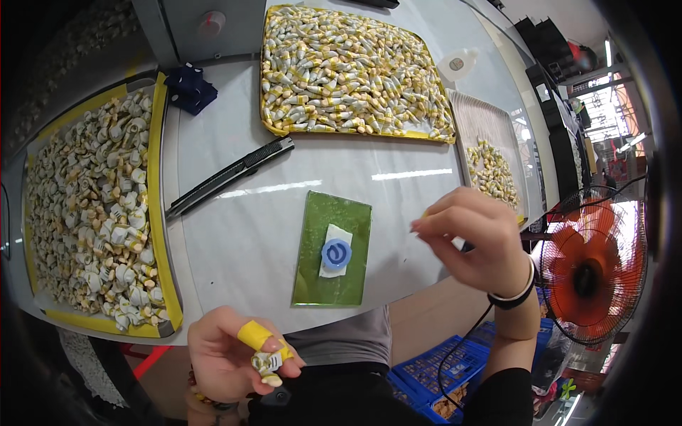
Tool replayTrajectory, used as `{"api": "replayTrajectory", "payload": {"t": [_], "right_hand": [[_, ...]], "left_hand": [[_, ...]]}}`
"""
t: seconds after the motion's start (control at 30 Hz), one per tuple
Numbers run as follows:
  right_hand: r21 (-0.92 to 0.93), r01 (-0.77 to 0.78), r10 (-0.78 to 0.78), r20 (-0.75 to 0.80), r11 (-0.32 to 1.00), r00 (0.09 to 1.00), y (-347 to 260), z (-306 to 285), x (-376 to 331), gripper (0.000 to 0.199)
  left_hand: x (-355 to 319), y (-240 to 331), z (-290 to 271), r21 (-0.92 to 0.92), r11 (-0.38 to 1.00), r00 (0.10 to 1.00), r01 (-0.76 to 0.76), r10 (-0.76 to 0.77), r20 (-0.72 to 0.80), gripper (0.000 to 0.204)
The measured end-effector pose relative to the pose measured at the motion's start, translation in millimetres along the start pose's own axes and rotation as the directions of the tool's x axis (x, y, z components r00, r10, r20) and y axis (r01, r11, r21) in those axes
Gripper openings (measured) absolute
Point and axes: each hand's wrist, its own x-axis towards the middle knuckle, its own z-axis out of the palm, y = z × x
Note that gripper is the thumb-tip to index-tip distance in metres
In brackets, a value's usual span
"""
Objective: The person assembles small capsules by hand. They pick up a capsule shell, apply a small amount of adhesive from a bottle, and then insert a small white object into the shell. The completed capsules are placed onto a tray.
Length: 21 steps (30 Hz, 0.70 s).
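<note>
My left hand [226, 355], yellow wraps on its fingers, is closed on a small white figurine part [267, 363] with a pale tip, low in front of my body. Above the table's right front side hangs my right hand [479, 238], with a black band at its wrist. Its thumb and fingertips are pinched together; whatever they hold is too small to make out. Between the hands, a green plate [309, 273] lies on the white table. A white pad [343, 231] sits on it, topped by a round blue piece [336, 253] with a curved hollow.
At the left stands a yellow-edged tray [158, 213] of small white parts. A far tray [355, 133] holds slim white-and-yellow pieces; a smaller tray [477, 113] is on its right. A black utility knife [231, 174] lies behind the plate. An orange fan [590, 266] stands right.
</note>
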Motion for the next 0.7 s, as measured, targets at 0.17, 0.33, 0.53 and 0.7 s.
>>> {"api": "replayTrajectory", "payload": {"t": [0.17, 0.33, 0.53, 0.7], "right_hand": [[-0.057, 0.185, -0.186, -0.017, 0.981, 0.982, -9.9, 26.1, 11.9, 0.024], [-0.059, 0.255, -0.255, 0.019, 0.965, 0.967, -14.5, 35.3, 19.9, 0.023], [-0.066, 0.302, -0.297, 0.075, 0.951, 0.952, -12.6, 38.0, 22.4, 0.023], [-0.13, 0.329, -0.321, 0.085, 0.935, 0.943, -13.6, 43.9, 22.4, 0.023]], "left_hand": [[-4.5, 0.5, -0.8, -0.013, 1.0, 1.0, 0.014, -0.014, 0.004, 0.04], [-5.5, 5.5, -4.2, -0.04, 0.999, 0.998, 0.036, -0.033, 0.053, 0.039], [-5.1, 5.7, -4.9, -0.077, 0.997, 0.999, 0.024, -0.022, 0.032, 0.039], [-4.9, 2.0, -5.5, -0.05, 0.999, 1.0, 0.009, -0.008, 0.029, 0.039]]}}
